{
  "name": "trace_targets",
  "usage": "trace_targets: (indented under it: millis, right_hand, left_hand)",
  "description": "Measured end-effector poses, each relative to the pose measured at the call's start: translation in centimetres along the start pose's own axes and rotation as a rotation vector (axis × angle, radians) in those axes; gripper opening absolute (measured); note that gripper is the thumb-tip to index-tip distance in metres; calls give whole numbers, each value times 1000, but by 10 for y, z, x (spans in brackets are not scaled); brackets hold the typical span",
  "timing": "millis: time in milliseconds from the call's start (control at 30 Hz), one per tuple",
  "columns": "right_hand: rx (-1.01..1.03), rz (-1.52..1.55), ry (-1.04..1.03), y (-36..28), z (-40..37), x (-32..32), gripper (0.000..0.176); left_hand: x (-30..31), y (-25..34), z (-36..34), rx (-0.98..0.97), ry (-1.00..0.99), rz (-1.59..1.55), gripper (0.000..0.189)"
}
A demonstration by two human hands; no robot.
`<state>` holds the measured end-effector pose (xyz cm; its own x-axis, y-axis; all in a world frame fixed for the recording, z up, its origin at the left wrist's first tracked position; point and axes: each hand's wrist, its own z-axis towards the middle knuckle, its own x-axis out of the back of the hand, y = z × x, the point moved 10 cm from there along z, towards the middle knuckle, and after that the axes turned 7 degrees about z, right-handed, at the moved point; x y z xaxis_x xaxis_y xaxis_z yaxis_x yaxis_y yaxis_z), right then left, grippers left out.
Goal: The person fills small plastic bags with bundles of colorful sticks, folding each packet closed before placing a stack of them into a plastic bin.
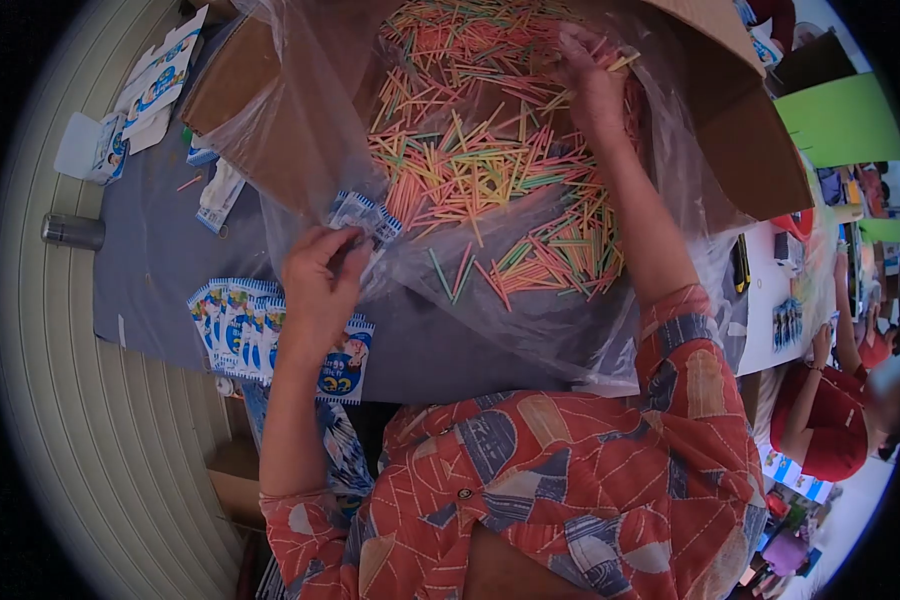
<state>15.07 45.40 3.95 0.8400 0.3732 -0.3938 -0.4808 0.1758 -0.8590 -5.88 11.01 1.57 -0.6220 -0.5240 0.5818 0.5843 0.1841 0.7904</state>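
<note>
My left hand (pixel 320 285) holds a small blue-and-white paper packet (pixel 366 218) at the near edge of a clear plastic bag (pixel 300 110). The bag lines a cardboard box (pixel 760 150) and is filled with a heap of thin coloured sticks (pixel 480 160). My right hand (pixel 592 85) reaches deep into the far side of the heap, fingers closed on a small bunch of sticks. Under my left wrist several matching blue-and-white packets (pixel 235 325) lie fanned out in a row on the dark grey table (pixel 160 270).
More flat packets and white cartons (pixel 160 85) lie at the table's far left, with a metal cylinder (pixel 72 232) beside them on the ribbed floor. At the right, another person in red (pixel 830 420) sits at a white table (pixel 770 300) carrying packets.
</note>
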Motion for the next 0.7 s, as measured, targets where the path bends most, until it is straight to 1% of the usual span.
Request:
trace_targets:
  millis: [67,100,167,200,233,267,300,333,400,433,467,500,533,567,600,633,667,700]
  right_hand:
    - [-156,-188,-151,38,-2,-1,22]
    - [-154,-188,-153,46,-9,1,22]
    - [-127,-439,-301,60,-26,-12,21]
    - [-102,-533,-439,60,-25,-22,29]
    - [-108,-532,-445,61,-21,-21,29]
    - [-153,-638,-450,67,-18,-16,35]
    - [-193,-744,-454,71,-18,-14,41]
    - [-189,-744,-459,69,-19,-17,41]
    - [-259,-355,-325,63,-19,-15,44]
    - [-261,-355,-326,59,-18,-16,44]
    - [-241,-260,-403,50,-18,-26,43]
    - [-219,-164,-477,43,-20,-36,42]
    - [-218,-161,-477,43,-19,-36,42]
    - [-226,-323,-439,49,-15,-29,39]
    - [-231,-485,-398,54,-11,-21,37]
    - [-226,-484,-396,58,-12,-17,37]
    - [-134,-557,-512,60,-16,-24,36]
    - [-42,-627,-632,60,-23,-35,35]
  left_hand:
    - [2,-3,2,-7,-21,35,9]
    - [1,-5,2,-24,-45,56,10]
    - [1,-4,1,-42,-66,76,11]
    - [7,12,-2,-184,16,246,12]
    - [10,28,-8,-322,92,416,13]
    - [8,28,-12,-313,88,416,13]
    - [-2,27,-13,-286,19,473,13]
    - [-10,25,-13,-263,-45,530,14]
    - [-5,36,-13,-254,-54,551,13]
    - [-5,38,-15,-243,-71,572,13]
    - [-5,33,-14,-241,-72,573,13]
    - [-3,26,-12,-243,-62,505,12]
    - [1,22,-10,-245,-51,436,12]
    - [3,19,-8,-248,-50,438,12]
    - [7,10,-3,-158,-53,308,10]
    - [10,1,-1,-69,-55,177,9]
    - [9,1,-1,-74,-52,178,9]
    - [13,1,-3,-92,-9,89,9]
